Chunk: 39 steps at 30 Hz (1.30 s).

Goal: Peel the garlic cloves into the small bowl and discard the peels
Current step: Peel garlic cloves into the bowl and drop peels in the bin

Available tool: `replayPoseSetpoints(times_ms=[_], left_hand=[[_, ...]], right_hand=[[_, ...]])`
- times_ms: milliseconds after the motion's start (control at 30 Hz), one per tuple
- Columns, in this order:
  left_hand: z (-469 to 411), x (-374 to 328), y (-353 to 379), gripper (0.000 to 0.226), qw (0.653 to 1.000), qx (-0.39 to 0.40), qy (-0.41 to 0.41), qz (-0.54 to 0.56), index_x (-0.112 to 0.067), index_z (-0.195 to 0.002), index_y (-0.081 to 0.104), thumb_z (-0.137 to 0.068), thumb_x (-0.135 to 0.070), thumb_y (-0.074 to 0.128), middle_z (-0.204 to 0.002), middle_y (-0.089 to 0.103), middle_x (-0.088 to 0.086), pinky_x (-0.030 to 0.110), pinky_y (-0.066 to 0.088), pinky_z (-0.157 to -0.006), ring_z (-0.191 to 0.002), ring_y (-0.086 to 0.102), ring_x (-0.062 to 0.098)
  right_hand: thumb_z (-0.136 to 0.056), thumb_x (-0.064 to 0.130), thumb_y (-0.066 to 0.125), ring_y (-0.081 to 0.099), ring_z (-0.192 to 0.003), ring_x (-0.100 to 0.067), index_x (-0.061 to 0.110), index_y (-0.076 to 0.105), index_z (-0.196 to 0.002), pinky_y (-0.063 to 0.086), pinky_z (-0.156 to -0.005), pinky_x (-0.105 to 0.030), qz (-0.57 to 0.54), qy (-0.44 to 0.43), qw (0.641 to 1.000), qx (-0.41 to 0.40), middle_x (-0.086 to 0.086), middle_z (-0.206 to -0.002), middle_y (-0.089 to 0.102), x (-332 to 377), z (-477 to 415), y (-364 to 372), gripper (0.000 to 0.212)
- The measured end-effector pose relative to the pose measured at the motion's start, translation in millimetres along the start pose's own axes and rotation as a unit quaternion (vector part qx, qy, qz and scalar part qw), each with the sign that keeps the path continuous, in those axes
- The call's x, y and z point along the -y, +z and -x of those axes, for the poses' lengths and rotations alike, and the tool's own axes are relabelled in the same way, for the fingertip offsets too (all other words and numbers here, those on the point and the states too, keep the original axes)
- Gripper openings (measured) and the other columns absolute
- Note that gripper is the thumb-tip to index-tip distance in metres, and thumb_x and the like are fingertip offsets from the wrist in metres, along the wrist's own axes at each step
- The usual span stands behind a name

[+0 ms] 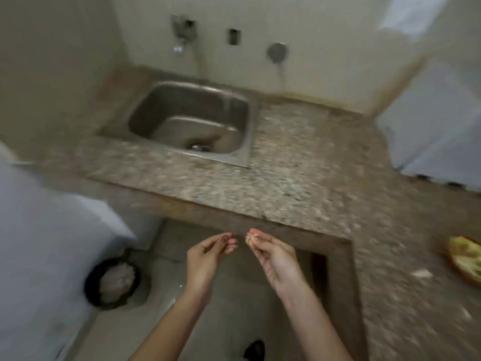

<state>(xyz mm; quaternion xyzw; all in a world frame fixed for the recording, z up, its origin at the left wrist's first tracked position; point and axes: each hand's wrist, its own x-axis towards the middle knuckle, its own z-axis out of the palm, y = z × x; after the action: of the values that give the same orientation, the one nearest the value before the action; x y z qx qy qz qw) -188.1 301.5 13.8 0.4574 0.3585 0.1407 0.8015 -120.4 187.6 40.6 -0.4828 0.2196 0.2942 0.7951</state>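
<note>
- Garlic piece (252,236): small, pale, pinched in the fingertips of the right hand (276,259); too blurred to tell clove from peel.
- Bowl (466,259): orange-brown, pale yellow-green contents, on the counter (286,165), cut off by the frame's right edge.
- Pale scrap (422,273): on the counter near the bowl.

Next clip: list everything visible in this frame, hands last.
sink: one, steel, set in the counter's far left.
counter: one, speckled brown-grey stone, ahead and right.
wall fittings: three, metal, above the sink.
appliances: two, white, left foreground and far right.
bin: one, black, pale liner, floor lower left.
bowl: one, orange-brown, greenish contents, counter's right edge.
scraps: two, pale, counter near bowl.
dark object: one, black, floor at bottom; unidentifiable.
garlic piece: one, pale, pinched in right fingers.
left hand: one, fingers curled; holding anything, unclear.
right hand: one, pinching the garlic piece.
</note>
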Motion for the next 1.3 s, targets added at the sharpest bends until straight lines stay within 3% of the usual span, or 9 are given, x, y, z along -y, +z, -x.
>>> replayPoseSetpoints(times_ms=[367,467,600,700,767,900,1033,1200,1300], left_hand=[[-70.7,-30.1,-331.7,0.012,0.962,-0.273,-0.003,0.012,0.006,-0.097,0.070,-0.089,0.004,0.062,-0.076,0.073,0.007,0.011,0.051,-0.057,-0.061,0.069,0.006],[-107.6,9.5,-390.0,0.008,0.948,-0.315,-0.030,0.012,0.010,-0.092,0.067,-0.086,0.006,0.064,-0.074,0.069,0.019,0.012,0.051,-0.052,-0.051,0.066,0.008],[-169.3,82.2,-454.6,0.007,0.933,-0.355,-0.047,-0.020,0.010,-0.085,0.069,-0.085,0.004,0.067,-0.054,0.068,0.002,0.015,0.052,-0.049,-0.048,0.065,0.009],[-223.9,141.0,-498.4,0.015,0.924,-0.376,-0.063,-0.016,-0.003,-0.071,0.070,-0.086,-0.002,0.069,-0.063,0.071,0.008,0.024,0.057,-0.060,-0.057,0.069,0.014],[-250.6,167.1,-518.6,0.022,0.919,-0.386,-0.070,-0.037,-0.013,-0.066,0.070,-0.088,-0.009,0.069,-0.074,0.074,0.011,0.031,0.058,-0.072,-0.069,0.071,0.022],[-283.0,211.5,-551.4,0.014,0.909,-0.403,-0.090,-0.049,-0.003,-0.085,0.072,-0.093,-0.009,0.061,-0.080,0.073,0.011,0.022,0.057,-0.066,-0.071,0.071,0.021],[-296.7,239.3,-567.8,0.020,0.905,-0.401,-0.084,-0.115,-0.010,-0.088,0.074,-0.095,-0.013,0.057,-0.085,0.074,0.006,0.037,0.057,-0.080,-0.082,0.069,0.021],[-298.8,243.0,-557.8,0.027,0.907,-0.347,-0.031,-0.236,-0.012,-0.114,0.070,-0.101,-0.015,0.047,-0.107,0.068,-0.003,0.010,0.041,-0.075,-0.097,0.061,0.011],[-299.7,241.6,-547.2,0.033,0.942,-0.249,-0.003,-0.228,-0.019,-0.130,0.059,-0.104,-0.015,0.040,-0.122,0.055,-0.014,-0.004,0.032,-0.085,-0.112,0.051,0.000]], right_hand=[[-0.082,-0.019,0.062,0.072,-0.067,-0.012,0.001,0.072,-0.079,0.058,-0.069,-0.017,0.249,0.084,0.957,0.124,-0.006,-0.074,0.074,-287.3,-66.8,212.1,0.023],[-0.080,-0.013,0.070,0.071,-0.075,-0.015,0.016,0.075,-0.072,0.055,-0.071,-0.019,0.358,0.039,0.923,0.134,-0.004,-0.078,0.075,-367.6,-119.2,220.7,0.030],[-0.080,-0.004,0.075,0.070,-0.085,-0.020,0.017,0.078,-0.078,0.058,-0.083,-0.030,0.491,-0.039,0.861,0.122,-0.006,-0.087,0.076,-464.8,-192.7,213.2,0.021],[-0.085,-0.001,0.071,0.068,-0.087,-0.018,0.016,0.078,-0.082,0.054,-0.073,-0.014,0.552,-0.064,0.820,0.136,-0.004,-0.090,0.074,-535.3,-250.4,199.8,0.018],[-0.088,-0.004,0.066,0.067,-0.094,-0.020,0.023,0.077,-0.076,0.055,-0.084,-0.021,0.573,-0.077,0.803,0.148,-0.002,-0.093,0.072,-568.3,-281.9,192.3,0.031],[-0.093,-0.002,0.058,0.061,-0.103,-0.012,0.009,0.077,-0.104,0.043,-0.089,-0.012,0.650,-0.071,0.734,0.182,0.004,-0.105,0.069,-611.3,-317.6,176.0,0.024],[-0.085,-0.009,0.065,0.070,-0.095,-0.028,0.008,0.078,-0.091,0.057,-0.090,-0.043,0.623,-0.019,0.763,0.174,-0.003,-0.090,0.072,-631.7,-342.2,165.4,0.022],[-0.087,0.001,0.069,0.070,-0.089,-0.019,0.012,0.078,-0.093,0.056,-0.078,-0.021,0.587,-0.009,0.800,0.123,0.002,-0.088,0.073,-640.5,-350.9,166.8,0.016],[-0.093,0.002,0.061,0.070,-0.089,-0.019,0.011,0.076,-0.086,0.058,-0.081,-0.031,0.510,0.093,0.850,0.094,-0.010,-0.095,0.075,-643.0,-344.6,174.1,0.019]])
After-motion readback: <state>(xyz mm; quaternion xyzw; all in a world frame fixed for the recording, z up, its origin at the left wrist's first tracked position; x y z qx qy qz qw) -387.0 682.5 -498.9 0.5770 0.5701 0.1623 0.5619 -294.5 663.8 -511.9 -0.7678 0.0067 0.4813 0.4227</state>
